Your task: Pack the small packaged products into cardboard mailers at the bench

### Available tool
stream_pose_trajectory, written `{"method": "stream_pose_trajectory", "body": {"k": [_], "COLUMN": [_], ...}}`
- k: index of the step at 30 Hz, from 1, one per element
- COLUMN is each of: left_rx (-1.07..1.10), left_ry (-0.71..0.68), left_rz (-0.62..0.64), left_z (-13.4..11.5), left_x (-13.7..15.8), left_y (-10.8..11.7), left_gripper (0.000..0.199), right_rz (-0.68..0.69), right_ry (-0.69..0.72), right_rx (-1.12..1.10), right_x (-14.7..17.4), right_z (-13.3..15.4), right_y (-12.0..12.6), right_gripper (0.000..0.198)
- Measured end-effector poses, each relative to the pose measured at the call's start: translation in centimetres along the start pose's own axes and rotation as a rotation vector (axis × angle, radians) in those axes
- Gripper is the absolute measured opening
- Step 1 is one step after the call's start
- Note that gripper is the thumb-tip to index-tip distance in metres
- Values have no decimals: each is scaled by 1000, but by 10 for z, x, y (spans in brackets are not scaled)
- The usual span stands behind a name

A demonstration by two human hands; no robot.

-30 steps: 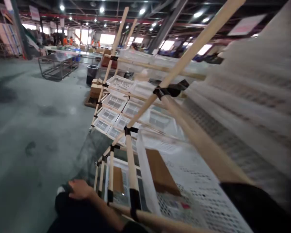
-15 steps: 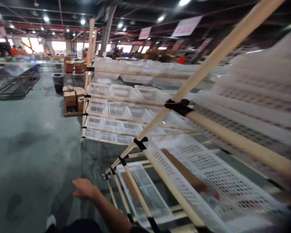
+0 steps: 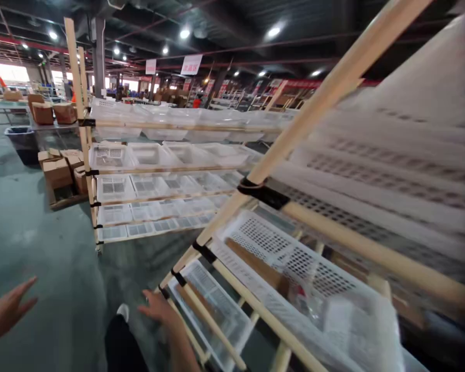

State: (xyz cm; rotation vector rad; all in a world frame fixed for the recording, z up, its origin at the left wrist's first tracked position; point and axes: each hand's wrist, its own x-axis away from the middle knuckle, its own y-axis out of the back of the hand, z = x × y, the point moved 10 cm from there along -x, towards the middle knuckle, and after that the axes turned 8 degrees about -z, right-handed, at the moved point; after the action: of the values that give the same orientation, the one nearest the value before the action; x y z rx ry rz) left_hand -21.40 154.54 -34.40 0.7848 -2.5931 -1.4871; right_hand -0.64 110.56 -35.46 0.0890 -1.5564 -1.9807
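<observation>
Left hand (image 3: 8,310) cut by edge

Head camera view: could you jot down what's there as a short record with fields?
Place: large indoor hall with ceiling lights
Left hand: open, held in the air over the floor, touching nothing
Right hand: open, beside the lowest corner of the near rack
Near rack: pale poles with black joints, holding white perforated trays
Far rack: four levels of white trays
Beyond: cardboard boxes

Open floor (image 3: 42,258) lies left; the slanted rack pole (image 3: 294,134) and baskets (image 3: 287,258) block the right.
</observation>
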Motion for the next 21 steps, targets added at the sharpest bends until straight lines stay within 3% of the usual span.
{"method": "stream_pose_trajectory", "body": {"k": [2,4,6,8,11,13,15,17,21], "left_rx": [102,210,257,236,115,-7,-125,-244,-507], "left_ry": [-44,-98,-222,-353,-622,-742,-764,-717,-604], "left_rz": [69,90,-45,-217,-599,-751,-833,-847,-736], "left_z": [-42,-102,-174,-248,-350,-398,-424,-435,-438], "left_x": [-78,-153,-224,-284,-341,-371,-408,-453,-548], "left_y": [-9,8,57,114,197,225,240,246,234], "left_gripper": [56,57,54,52,48,48,52,61,80], "right_rz": [-186,-327,-491,-668,-998,-1251,-1452,-1581,-1668], "right_ry": [57,111,171,238,285,309,378,489,708], "right_rx": [-65,-131,-226,-325,-527,-658,-679,-599,-309], "right_x": [-60,-115,-161,-193,-214,-210,-202,-195,-204], "right_z": [2,10,20,29,22,6,-5,-9,4], "right_y": [69,144,230,319,448,515,564,599,655], "right_gripper": [48,38,30,35,52,56,52,46,42]}}
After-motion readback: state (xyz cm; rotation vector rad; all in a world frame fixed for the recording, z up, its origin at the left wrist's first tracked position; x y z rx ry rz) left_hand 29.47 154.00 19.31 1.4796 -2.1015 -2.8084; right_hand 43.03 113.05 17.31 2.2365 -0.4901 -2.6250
